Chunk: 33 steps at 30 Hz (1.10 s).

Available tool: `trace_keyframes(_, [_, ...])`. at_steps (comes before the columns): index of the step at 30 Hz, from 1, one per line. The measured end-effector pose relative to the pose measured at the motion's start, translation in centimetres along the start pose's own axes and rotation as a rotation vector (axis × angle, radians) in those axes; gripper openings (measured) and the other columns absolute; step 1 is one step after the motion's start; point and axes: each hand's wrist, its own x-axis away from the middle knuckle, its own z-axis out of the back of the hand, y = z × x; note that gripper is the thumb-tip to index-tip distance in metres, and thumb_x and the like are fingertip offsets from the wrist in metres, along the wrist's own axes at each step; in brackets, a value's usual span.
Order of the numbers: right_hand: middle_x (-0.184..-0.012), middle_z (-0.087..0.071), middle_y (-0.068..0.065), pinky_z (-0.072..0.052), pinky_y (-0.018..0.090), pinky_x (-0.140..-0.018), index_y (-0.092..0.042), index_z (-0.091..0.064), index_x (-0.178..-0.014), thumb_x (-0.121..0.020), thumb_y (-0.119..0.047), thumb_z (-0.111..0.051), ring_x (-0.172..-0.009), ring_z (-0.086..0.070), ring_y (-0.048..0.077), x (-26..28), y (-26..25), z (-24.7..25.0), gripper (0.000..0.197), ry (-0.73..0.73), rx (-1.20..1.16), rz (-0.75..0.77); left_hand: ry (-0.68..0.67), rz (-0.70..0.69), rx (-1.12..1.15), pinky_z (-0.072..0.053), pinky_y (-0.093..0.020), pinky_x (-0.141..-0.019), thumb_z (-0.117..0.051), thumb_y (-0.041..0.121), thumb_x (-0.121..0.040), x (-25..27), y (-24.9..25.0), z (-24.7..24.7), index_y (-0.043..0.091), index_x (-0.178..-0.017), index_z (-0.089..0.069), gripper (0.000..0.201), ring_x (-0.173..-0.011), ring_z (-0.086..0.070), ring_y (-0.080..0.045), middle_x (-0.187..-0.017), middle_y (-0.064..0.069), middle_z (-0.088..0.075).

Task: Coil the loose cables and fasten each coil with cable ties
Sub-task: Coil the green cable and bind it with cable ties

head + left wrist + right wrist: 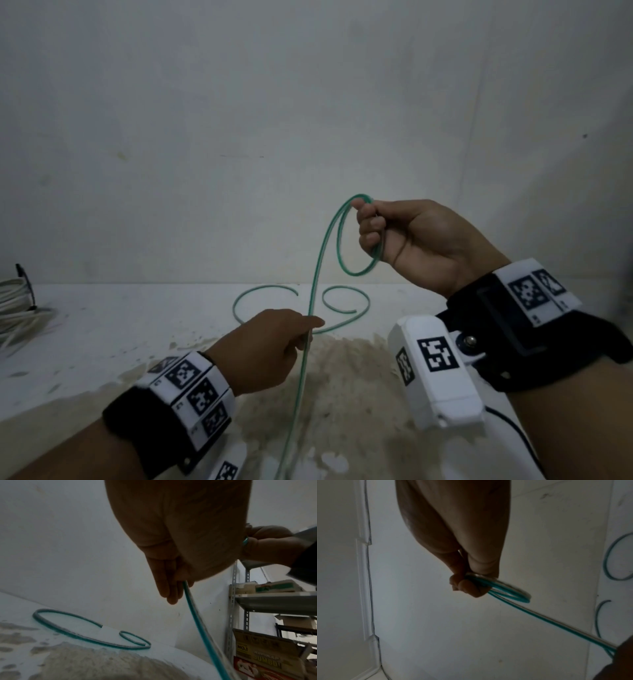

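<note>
Lower centre: left hand [270, 346] pinching thin green plastic-sheathed cable [317, 274], running near-vertically up to small loops gripped in curled right hand [407, 243], upper right.

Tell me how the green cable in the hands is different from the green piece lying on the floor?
The held cable is up in the air, gripped by the right hand and pinched by the left hand; the floor piece lies flat, untouched. The held cable is looped tight in the right hand; the floor piece curls loose and open. Both are green.
</note>
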Motion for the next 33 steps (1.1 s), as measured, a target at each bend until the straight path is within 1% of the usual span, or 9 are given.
trace_keyframes(2, [-0.067, -0.056, 0.002, -0.050, 0.021, -0.049, 0.001, -0.055, -0.094, -0.097, -0.004, -0.035, -0.049, -0.049, 0.006, -0.2, 0.2, 0.2, 0.021, 0.019, -0.064, 0.001, 0.000, -0.044, -0.165, -0.047, -0.021, -0.088, -0.053, 0.016, -0.093, 0.1, 0.0, 0.1, 0.028, -0.134, -0.051, 0.043, -0.102, -0.060, -0.010, -0.113, 0.006, -0.064])
trace_keyframes(4, [-0.067, -0.059, 0.004, -0.055, 0.024, -0.054, 0.003, -0.055, -0.092, -0.097, -0.003, -0.036, -0.048, -0.053, 0.008, -0.4, 0.5, 0.3, 0.020, 0.044, -0.104, 0.017, 0.101, -0.145, -0.303, -0.051, -0.020, -0.063, -0.068, 0.030, -0.081, 0.2, 0.0, 0.3, 0.029, -0.116, -0.067, 0.035, -0.082, -0.065, -0.012, -0.096, 0.006, -0.065])
trace_keyframes(6, [-0.065, -0.059, 0.006, -0.058, 0.027, -0.059, 0.004, -0.055, -0.089, -0.098, -0.003, -0.037, -0.046, -0.055, 0.009, -0.6, 1.0, 0.5, 0.022, 0.075, -0.125, 0.041, 0.219, -0.215, -0.371, -0.052, -0.024, -0.053, -0.080, 0.032, -0.071, 0.4, -0.4, 0.1, 0.022, -0.101, -0.073, 0.033, -0.077, -0.064, -0.019, -0.093, -0.004, -0.063])
trace_keyframes(9, [-0.062, -0.061, 0.008, -0.059, 0.030, -0.061, 0.007, -0.055, -0.088, -0.098, -0.002, -0.038, -0.045, -0.057, 0.011, -1.0, 1.6, 1.0, 0.023, 0.122, -0.165, 0.050, 0.253, -0.326, -0.438, -0.056, -0.036, -0.070, -0.063, 0.026, -0.085, 0.1, -0.8, 0.0, 0.012, -0.102, -0.072, 0.023, -0.094, -0.064, -0.029, -0.109, -0.014, -0.063])
trace_keyframes(13, [-0.067, -0.059, 0.010, -0.058, 0.027, -0.056, 0.008, -0.055, -0.084, -0.098, -0.002, -0.038, -0.042, -0.056, 0.012, -1.5, 2.6, 2.0, 0.024, 0.195, -0.181, 0.038, 0.245, -0.356, -0.307, -0.048, -0.033, -0.083, -0.050, 0.023, -0.089, 0.8, -0.7, -0.2, 0.013, -0.103, -0.071, 0.027, -0.085, -0.065, -0.017, -0.094, -0.001, -0.071])
trace_keyframes(18, [-0.072, -0.055, 0.010, -0.057, 0.025, -0.052, 0.007, -0.054, -0.084, -0.099, -0.003, -0.037, -0.040, -0.055, 0.011, -2.1, 4.2, 2.6, 0.024, 0.242, -0.186, 0.012, 0.285, -0.282, -0.109, -0.041, -0.019, -0.074, -0.049, 0.028, -0.091, 1.2, -0.2, -0.4, 0.014, -0.091, -0.070, 0.026, -0.074, -0.060, -0.009, -0.081, 0.004, -0.070])
trace_keyframes(25, [-0.050, -0.058, 0.009, -0.058, 0.029, -0.052, 0.005, -0.053, -0.078, -0.101, -0.006, -0.036, -0.040, -0.057, 0.013, -2.7, 7.2, 2.9, 0.031, 0.287, -0.170, -0.039, 0.372, -0.049, 0.273, -0.044, -0.011, -0.073, -0.042, 0.043, -0.090, 1.5, 0.5, -1.0, 0.015, -0.079, -0.071, 0.042, -0.078, -0.062, 0.002, -0.079, 0.012, -0.070])
trace_keyframes(31, [-0.061, -0.057, 0.011, -0.058, 0.028, -0.053, 0.004, -0.053, -0.078, -0.101, -0.006, -0.036, -0.043, -0.059, 0.013, -2.9, 10.0, 2.6, 0.030, 0.308, -0.171, -0.050, 0.234, 0.039, 0.392, -0.047, -0.016, -0.071, -0.043, 0.034, -0.092, 1.2, 1.8, -0.1, 0.033, -0.074, -0.063, 0.027, -0.072, -0.063, -0.003, -0.071, 0.011, -0.068])
trace_keyframes(33, [-0.066, -0.055, 0.012, -0.059, 0.031, -0.063, 0.003, -0.053, -0.078, -0.101, -0.006, -0.036, -0.046, -0.059, 0.014, -3.0, 10.4, 2.4, 0.029, 0.328, -0.172, -0.049, 0.203, 0.039, 0.400, -0.045, -0.012, -0.070, -0.042, 0.034, -0.092, 1.4, 2.0, -0.1, 0.038, -0.075, -0.060, 0.025, -0.073, -0.063, -0.002, -0.070, 0.012, -0.067])
